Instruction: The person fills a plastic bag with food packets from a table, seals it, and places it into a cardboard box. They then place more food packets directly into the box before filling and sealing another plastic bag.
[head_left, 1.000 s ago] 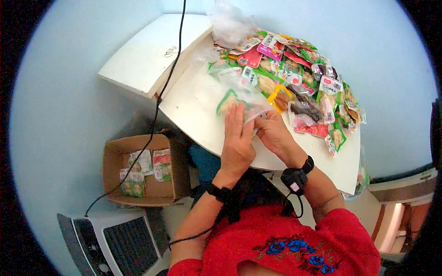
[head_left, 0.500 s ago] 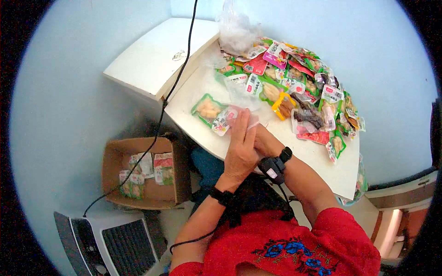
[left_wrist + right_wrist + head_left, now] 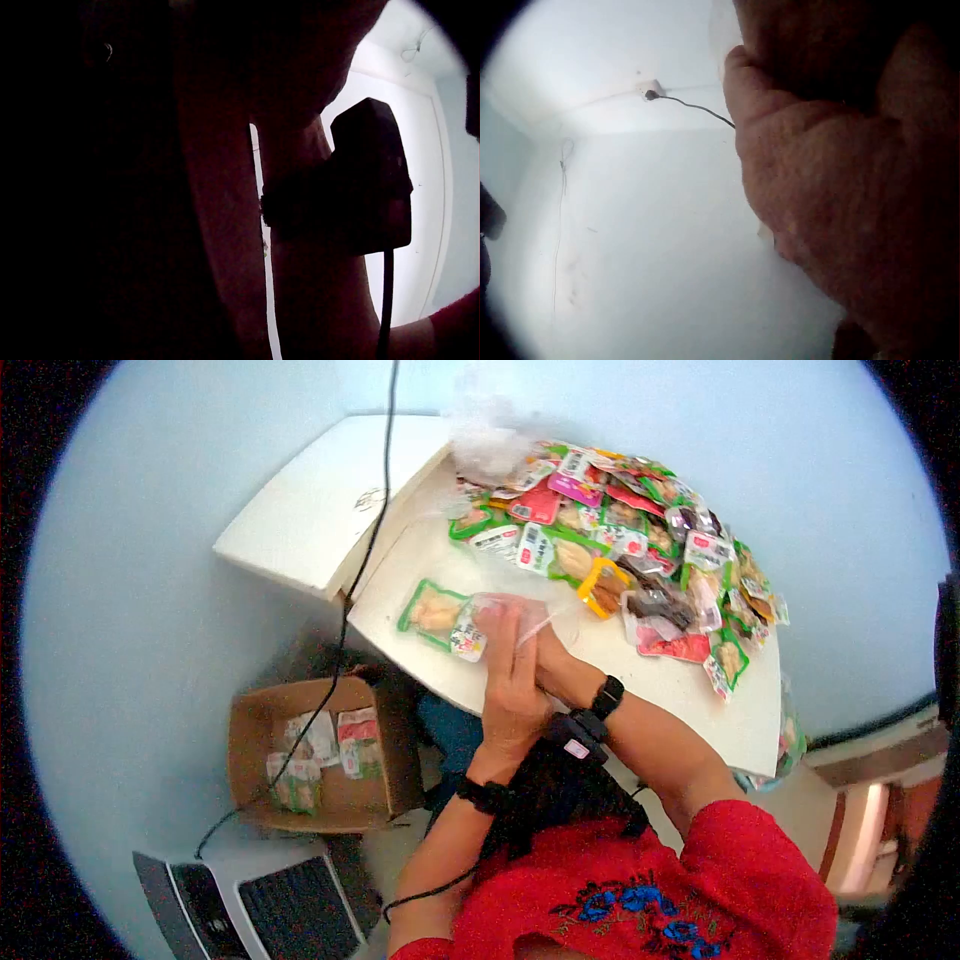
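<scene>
Left hand (image 3: 517, 685), the nearer, is held with visible fingers straight and close together; the right hand (image 3: 562, 666) is partly covered by it, so its grip cannot be told. Just left of the nearer fingers, the green-edged packet (image 3: 436, 612) is seen, its long axis slanted toward them.

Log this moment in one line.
left hand: at clear plastic; right hand: partly hidden by left hand; green-edged packet: beside left hand; box: packets inside
</scene>
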`<state>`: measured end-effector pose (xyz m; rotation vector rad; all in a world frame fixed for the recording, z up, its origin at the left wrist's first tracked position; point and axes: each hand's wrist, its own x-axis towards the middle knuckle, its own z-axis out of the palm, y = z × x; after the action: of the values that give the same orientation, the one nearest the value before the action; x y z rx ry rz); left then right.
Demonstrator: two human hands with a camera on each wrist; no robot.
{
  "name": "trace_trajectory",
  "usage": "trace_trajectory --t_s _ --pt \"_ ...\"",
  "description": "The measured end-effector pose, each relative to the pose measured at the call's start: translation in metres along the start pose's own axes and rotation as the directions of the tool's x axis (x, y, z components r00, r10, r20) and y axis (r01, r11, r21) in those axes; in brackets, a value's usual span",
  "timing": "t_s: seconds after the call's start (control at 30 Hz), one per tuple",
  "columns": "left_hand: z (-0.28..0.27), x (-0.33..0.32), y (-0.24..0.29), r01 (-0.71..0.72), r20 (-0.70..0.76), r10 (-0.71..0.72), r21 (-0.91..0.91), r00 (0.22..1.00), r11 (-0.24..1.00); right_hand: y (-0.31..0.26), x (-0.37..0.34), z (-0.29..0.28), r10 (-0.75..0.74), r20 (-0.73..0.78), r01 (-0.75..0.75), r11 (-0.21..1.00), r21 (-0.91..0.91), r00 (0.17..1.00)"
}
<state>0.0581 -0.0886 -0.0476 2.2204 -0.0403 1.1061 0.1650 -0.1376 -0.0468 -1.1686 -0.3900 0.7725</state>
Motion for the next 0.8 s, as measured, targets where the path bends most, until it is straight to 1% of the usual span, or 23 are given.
trace_trajectory --t_s 0.03,0.07,0.17,0.2,0.3,0.33,0.37,0.43,0.5,0.6,0.67,0.73,0.77,0.8 --pt "-0.001 0.005 0.003 -0.005 0.001 0.005 -0.009 1.0 1.0 0.007 0.002 0.0 -0.024 -0.041 0.026 0.999 0.039 0.999" --pt "-0.003 0.011 0.009 -0.047 -0.035 0.045 -0.049 0.998 0.998 0.015 0.004 0.0 -0.048 -0.082 0.054 0.996 0.075 0.996" --pt "0.001 0.004 0.004 -0.034 -0.024 0.032 -0.058 0.999 0.998 0.027 0.011 -0.006 -0.02 -0.081 0.044 0.952 0.302 0.996" --pt "-0.005 0.009 0.009 0.013 0.021 -0.011 -0.096 1.0 0.995 0.019 0.006 -0.002 -0.032 -0.114 0.046 0.991 0.125 0.993" --pt "-0.002 0.008 0.009 -0.014 0.007 0.015 -0.06 1.0 0.998 0.001 -0.004 0.02 -0.002 -0.158 0.068 0.907 0.416 0.987" --pt "-0.001 0.007 0.008 -0.015 -0.002 0.015 -0.065 1.0 0.998 -0.002 -0.006 0.022 -0.1 -0.17 0.139 0.962 0.236 0.98" --pt "-0.001 0.005 0.007 -0.015 -0.012 0.014 -0.07 1.0 0.997 -0.004 -0.008 0.023 -0.195 -0.165 0.205 0.978 0.047 0.967" --pt "-0.002 0.004 0.008 -0.01 -0.014 0.009 -0.078 1.0 0.997 -0.006 -0.012 0.019 -0.189 -0.137 0.17 0.975 -0.142 0.972" --pt "-0.004 0.007 0.009 -0.002 0.001 0.002 -0.084 1.0 0.996 -0.012 -0.018 0.016 0.006 -0.125 -0.023 0.99 -0.137 0.992" --pt "-0.002 0.005 0.009 -0.01 0.009 0.011 -0.056 1.0 0.998 -0.02 -0.029 0.027 -0.082 -0.114 0.08 0.997 -0.02 0.99" --pt "-0.004 0.005 0.011 -0.013 0.014 0.014 -0.073 1.0 0.997 -0.02 -0.027 0.021 0.05 -0.07 -0.055 0.996 -0.069 0.996" --pt "-0.004 0.006 0.011 -0.028 0.012 0.029 -0.085 1.0 0.996 -0.005 -0.015 0.01 -0.066 0.026 0.07 0.976 -0.208 0.997" --pt "-0.004 0.007 0.01 -0.038 0.007 0.039 -0.088 0.999 0.995 0.017 0.0 -0.002 -0.232 0.119 0.258 0.917 -0.305 0.965" --pt "-0.004 0.008 0.01 -0.048 0.002 0.048 -0.092 0.999 0.995 0.017 -0.003 -0.003 -0.274 0.132 0.303 0.9 -0.315 0.953"
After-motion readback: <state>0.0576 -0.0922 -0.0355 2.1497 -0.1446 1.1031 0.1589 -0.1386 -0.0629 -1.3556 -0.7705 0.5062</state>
